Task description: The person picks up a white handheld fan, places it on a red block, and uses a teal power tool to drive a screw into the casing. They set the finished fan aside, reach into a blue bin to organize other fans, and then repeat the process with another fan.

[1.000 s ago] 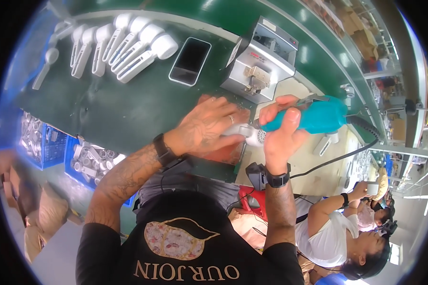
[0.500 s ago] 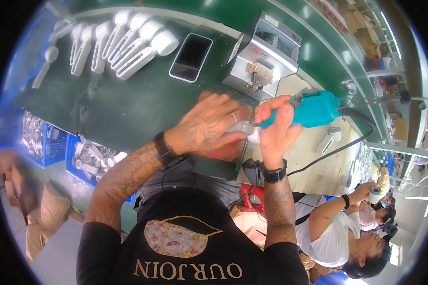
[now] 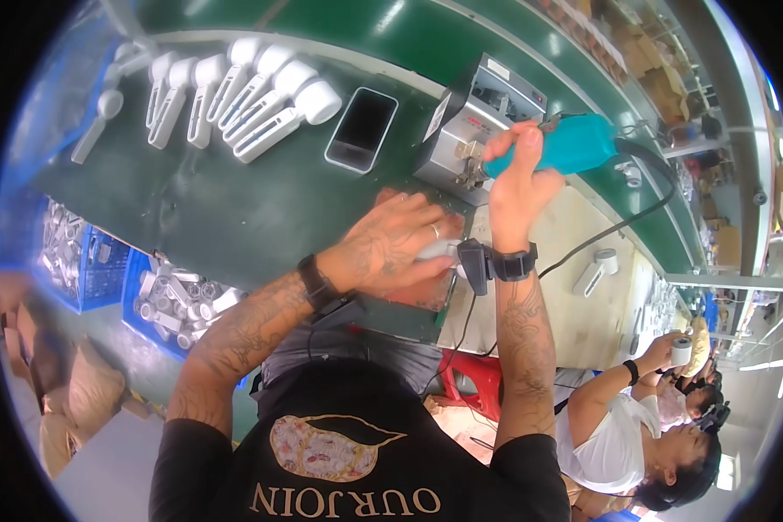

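Single head-worn fisheye view, looking steeply down, close above green workbench (image 3: 191, 209); wearer's torso below bench edge.

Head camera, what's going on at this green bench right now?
A person is working at a green bench. The right hand grips a teal power tool with a black cable, raised in front of a grey metal box. The left hand presses down on a small white part on the bench edge. A row of white handheld pieces and a phone lie further back. Blue bins of parts sit below the bench, and a co-worker works to the right.
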`<action>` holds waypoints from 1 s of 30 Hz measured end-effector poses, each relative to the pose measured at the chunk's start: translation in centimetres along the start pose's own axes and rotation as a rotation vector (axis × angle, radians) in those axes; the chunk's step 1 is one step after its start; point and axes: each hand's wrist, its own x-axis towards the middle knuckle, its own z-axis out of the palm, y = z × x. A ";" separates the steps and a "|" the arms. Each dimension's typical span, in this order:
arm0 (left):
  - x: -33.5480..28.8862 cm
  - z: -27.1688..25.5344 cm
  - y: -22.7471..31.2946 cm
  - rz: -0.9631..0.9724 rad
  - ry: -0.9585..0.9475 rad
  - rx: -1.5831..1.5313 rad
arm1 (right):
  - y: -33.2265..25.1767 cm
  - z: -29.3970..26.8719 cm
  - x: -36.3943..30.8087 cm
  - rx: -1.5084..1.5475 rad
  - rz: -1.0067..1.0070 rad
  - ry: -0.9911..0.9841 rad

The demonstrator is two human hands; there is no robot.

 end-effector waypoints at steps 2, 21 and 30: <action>0.1 0.0 0.0 0.007 0.009 -0.004 | 0.1 -0.2 -0.3 -0.006 0.079 0.045; 0.2 0.2 0.0 -0.041 -0.010 0.011 | -4.9 -4.0 -8.8 0.150 0.261 -0.006; -0.1 0.3 -0.2 0.025 0.022 0.005 | -4.1 -3.5 -9.5 0.229 0.256 -0.073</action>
